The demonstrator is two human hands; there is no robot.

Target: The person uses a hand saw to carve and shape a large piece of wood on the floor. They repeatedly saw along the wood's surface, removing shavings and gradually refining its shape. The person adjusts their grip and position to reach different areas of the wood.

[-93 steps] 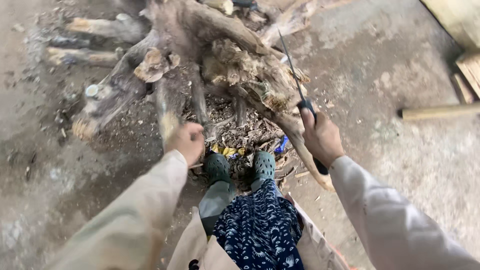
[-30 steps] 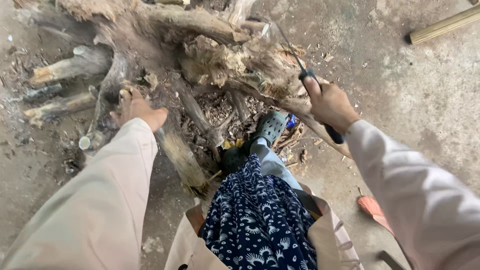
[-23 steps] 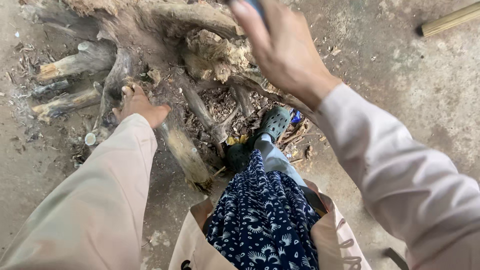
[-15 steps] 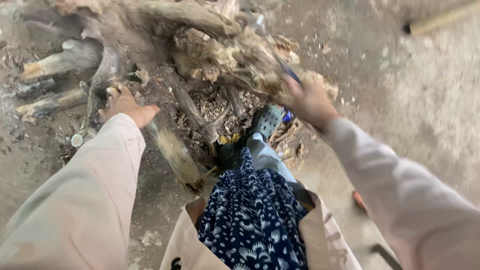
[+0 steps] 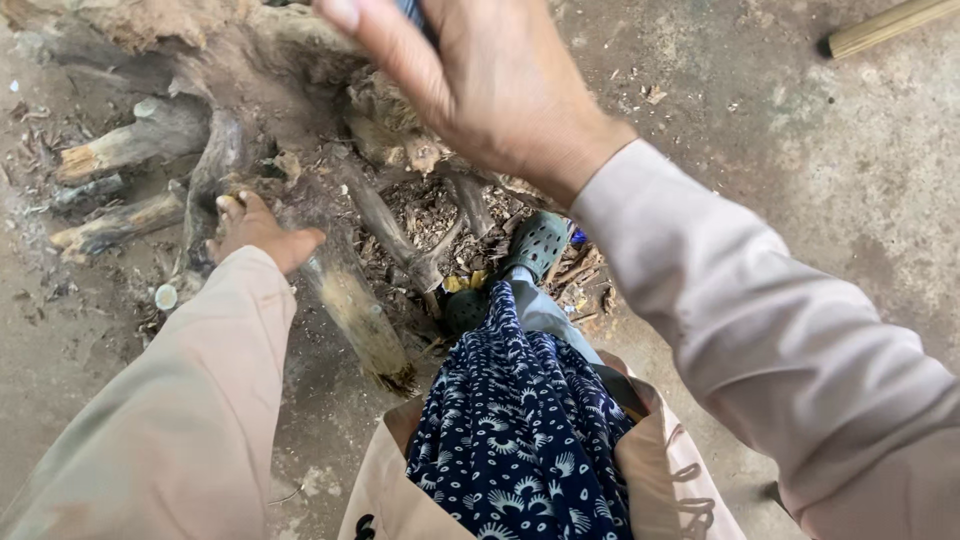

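Wood roots (image 5: 370, 215) lie under the braced, spread left hand (image 5: 258, 228); right hand (image 5: 470, 85), fisted on a handle (image 5: 415, 15), could strike it.

Gnarled tree stump and a dark-handled tool

The tree stump (image 5: 300, 170) lies on its side at far left, brown and crumbly, cut roots splaying left and near. The tool handle (image 5: 415, 18), dark, shows only as a sliver at the far edge, raised above the stump.
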